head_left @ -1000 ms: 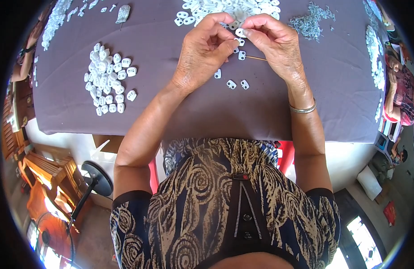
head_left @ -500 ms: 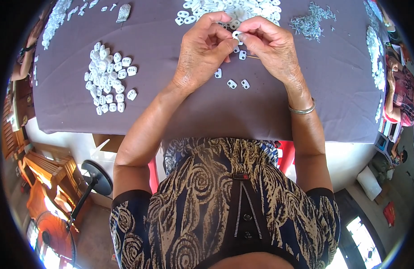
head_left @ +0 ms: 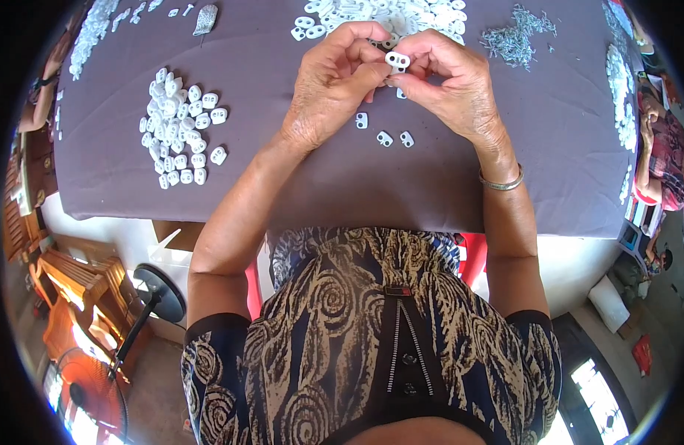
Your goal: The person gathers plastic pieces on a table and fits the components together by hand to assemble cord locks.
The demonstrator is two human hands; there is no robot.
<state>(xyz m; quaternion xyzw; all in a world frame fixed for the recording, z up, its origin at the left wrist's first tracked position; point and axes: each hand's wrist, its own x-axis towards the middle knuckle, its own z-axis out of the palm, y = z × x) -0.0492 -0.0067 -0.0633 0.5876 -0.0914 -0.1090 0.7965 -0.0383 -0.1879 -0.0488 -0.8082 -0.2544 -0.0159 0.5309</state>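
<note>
Above the far middle of the cloth, a small white plastic piece with two round holes [head_left: 397, 61] is held up between my hands. My left hand [head_left: 334, 85] pinches at its left side, thumb against the index finger. From the other side my right hand [head_left: 453, 89] grips it between thumb and fingers. Below them lie a few flat white pieces [head_left: 385, 139], each with a dark hole; one more [head_left: 401, 93] is partly covered by my right hand. Just beyond my fingers spreads a heap of white two-holed plastic parts [head_left: 386, 11].
A pile of chunky white pieces [head_left: 177, 119] sits on the purple-brown cloth [head_left: 357, 193] at left. Small silvery metal parts [head_left: 514, 37] lie at far right, a silvery pouch-like object [head_left: 205, 21] at far left. Other people's arms [head_left: 41, 104] show at both sides.
The white piece has turned so both its holes now show. My right hand has shifted slightly; the thin stick seen by its thumb is no longer visible.
</note>
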